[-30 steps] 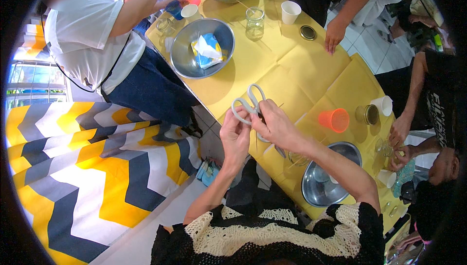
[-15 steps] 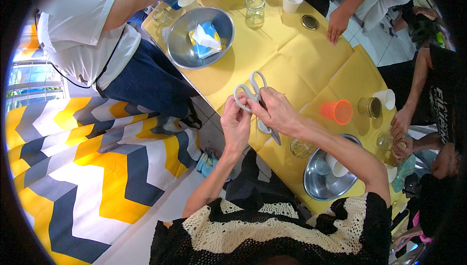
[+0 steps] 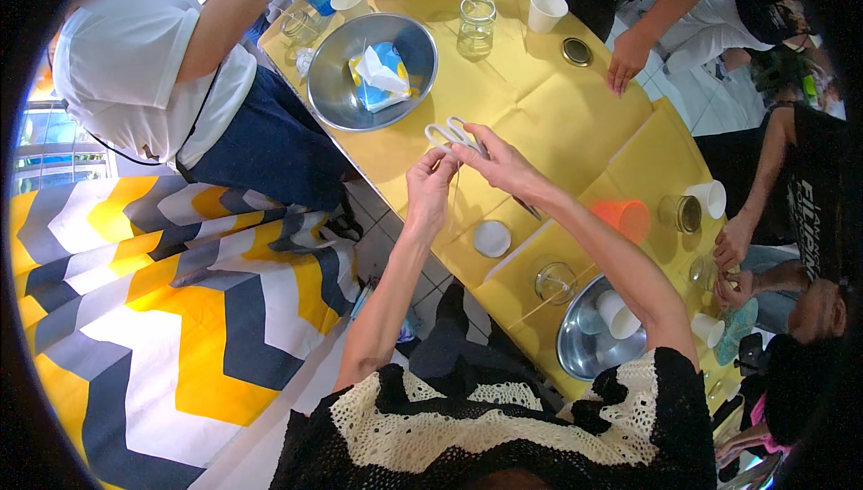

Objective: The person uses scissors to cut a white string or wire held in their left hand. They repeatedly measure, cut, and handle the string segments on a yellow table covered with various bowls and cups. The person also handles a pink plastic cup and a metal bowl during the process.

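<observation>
My right hand (image 3: 502,166) is closed around a pair of scissors (image 3: 447,133). Their pale grey handles point up and away from me, and the blade tips show below the palm. Close beside it, my left hand (image 3: 428,188) is pinched shut, its fingertips near the handles. A thin strand (image 3: 456,186) hangs down from those fingertips; its material is too fine to make out. Both hands are raised over the near edge of the yellow-covered table (image 3: 548,135). Below them lies a round white disc (image 3: 492,238).
Near my right forearm stand a glass jar (image 3: 555,282), a steel bowl (image 3: 575,346) with a paper cup (image 3: 618,315), and an orange cup (image 3: 624,219). Another steel bowl (image 3: 324,94) holds a tissue packet (image 3: 379,76). A white-shirted person (image 3: 135,67) stands left; others' hands (image 3: 632,58) are across the table.
Both hands have risen slightly, away from me, and the scissors have turned. The hanging strand and the white disc now show more plainly. The white-shirted person's arm has shifted.
</observation>
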Tool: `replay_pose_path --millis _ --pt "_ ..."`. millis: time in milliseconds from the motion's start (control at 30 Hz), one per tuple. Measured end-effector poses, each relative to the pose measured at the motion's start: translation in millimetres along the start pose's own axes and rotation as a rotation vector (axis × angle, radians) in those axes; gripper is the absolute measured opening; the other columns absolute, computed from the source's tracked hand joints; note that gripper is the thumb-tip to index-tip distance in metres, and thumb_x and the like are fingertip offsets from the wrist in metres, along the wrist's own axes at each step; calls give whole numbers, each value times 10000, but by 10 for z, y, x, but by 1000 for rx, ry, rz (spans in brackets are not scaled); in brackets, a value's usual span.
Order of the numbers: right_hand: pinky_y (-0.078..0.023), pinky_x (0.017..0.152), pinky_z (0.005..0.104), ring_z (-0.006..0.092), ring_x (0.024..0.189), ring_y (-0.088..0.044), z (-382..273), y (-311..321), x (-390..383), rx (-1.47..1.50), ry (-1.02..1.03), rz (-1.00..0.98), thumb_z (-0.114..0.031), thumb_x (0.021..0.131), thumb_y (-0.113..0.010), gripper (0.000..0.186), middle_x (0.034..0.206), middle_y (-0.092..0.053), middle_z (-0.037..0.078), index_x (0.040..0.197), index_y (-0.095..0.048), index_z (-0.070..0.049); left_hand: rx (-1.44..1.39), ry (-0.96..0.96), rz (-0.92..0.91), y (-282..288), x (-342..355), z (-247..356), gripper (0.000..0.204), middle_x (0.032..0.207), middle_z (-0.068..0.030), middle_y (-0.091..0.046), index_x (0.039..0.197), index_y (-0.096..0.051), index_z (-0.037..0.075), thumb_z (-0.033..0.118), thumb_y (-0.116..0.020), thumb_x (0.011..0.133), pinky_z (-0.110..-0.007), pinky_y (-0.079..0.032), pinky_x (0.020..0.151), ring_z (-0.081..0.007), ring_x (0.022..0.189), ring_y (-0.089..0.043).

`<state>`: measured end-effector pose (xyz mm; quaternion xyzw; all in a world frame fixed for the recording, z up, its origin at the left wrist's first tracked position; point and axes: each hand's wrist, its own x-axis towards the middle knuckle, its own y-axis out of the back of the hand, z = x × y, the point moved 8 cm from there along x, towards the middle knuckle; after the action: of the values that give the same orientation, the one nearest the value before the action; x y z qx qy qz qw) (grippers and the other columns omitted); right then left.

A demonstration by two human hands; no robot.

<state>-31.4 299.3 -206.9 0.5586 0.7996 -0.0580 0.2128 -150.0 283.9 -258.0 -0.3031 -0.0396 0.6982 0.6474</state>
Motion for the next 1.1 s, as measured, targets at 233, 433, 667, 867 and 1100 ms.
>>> replay_pose_path --millis 233,433,667,867,1100 --pt "-401 646 266 123 741 -486 153 -193 185 45 66 15 -436 833 -556 491 841 -533 50 1091 -499 -22 199 -92 10 112 107 120 164 889 -44 -597 984 -600 -23 1 -552 830 -243 -461 720 -97 799 -556" --pt "-334 528 224 71 597 -420 472 -186 321 208 -178 -141 -354 812 -564 308 686 -467 -22 924 -568 -66 575 -297 4 42 84 125 158 929 -87 -555 957 -608 -35 -16 -554 810 -254 -472 721 -140 793 -572" --pt "-417 619 280 114 738 -517 603 -91 380 26 -218 -204 -470 679 -689 588 864 -580 61 988 -584 20 638 -303 -33 -32 119 6 194 933 -112 -562 942 -618 -34 -31 -592 750 -267 -467 738 -177 829 -575" --pt "-443 694 292 164 810 -541 523 26 452 -71 -134 -148 -526 647 -704 736 901 -580 104 1077 -526 45 446 -60 64 158 216 -243 184 962 -104 -584 970 -604 -45 -1 -589 793 -256 -456 772 -170 873 -573" --pt "-465 775 394 363 908 -542 617 493 990 -677 -25 360 -465 585 -754 797 1038 -486 213 1125 -459 42 -201 174 122 359 142 -206 245 1011 -89 -564 1063 -512 -63 54 -564 854 -231 -446 876 -164 958 -557"
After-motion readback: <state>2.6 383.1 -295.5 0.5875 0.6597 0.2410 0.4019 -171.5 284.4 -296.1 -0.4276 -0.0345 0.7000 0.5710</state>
